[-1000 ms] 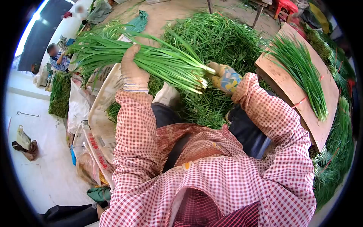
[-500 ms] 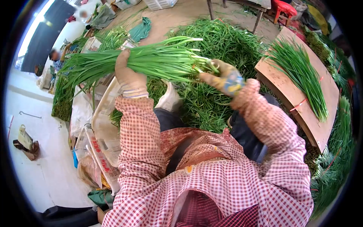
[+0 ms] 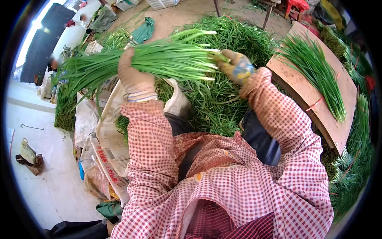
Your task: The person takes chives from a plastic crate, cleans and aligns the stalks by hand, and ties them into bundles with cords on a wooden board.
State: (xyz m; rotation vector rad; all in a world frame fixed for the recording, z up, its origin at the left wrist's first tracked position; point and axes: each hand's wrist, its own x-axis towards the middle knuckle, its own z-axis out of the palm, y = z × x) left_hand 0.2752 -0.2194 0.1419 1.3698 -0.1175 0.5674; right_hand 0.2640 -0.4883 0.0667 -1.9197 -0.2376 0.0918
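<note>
My left hand (image 3: 133, 73), in a soiled glove, is wrapped round a large bunch of long green leafy stalks (image 3: 167, 59). The leaf tips hang to the left and the pale stem ends point right. At those stem ends is my right hand (image 3: 235, 67), in a stained glove with a blue and yellow patterned cuff. Its fingers are bent together at the ends of the stalks; what they grip is too blurred to tell. Below the bunch lies a big loose heap of green leaves (image 3: 215, 107) between my legs.
On the right, a brown board (image 3: 286, 73) carries another bunch (image 3: 314, 73) and a red tie. Tied bundles (image 3: 358, 147) lie beyond it. A white basket (image 3: 113, 115) stands at left. Behind are a red stool (image 3: 296, 7), a green bag (image 3: 143, 31) and people at the far left.
The bunch has turned more level, and several stems now stick out at its upper right. My right hand has moved in and out around the stem ends, its fingers now closer together than half a second ago.
</note>
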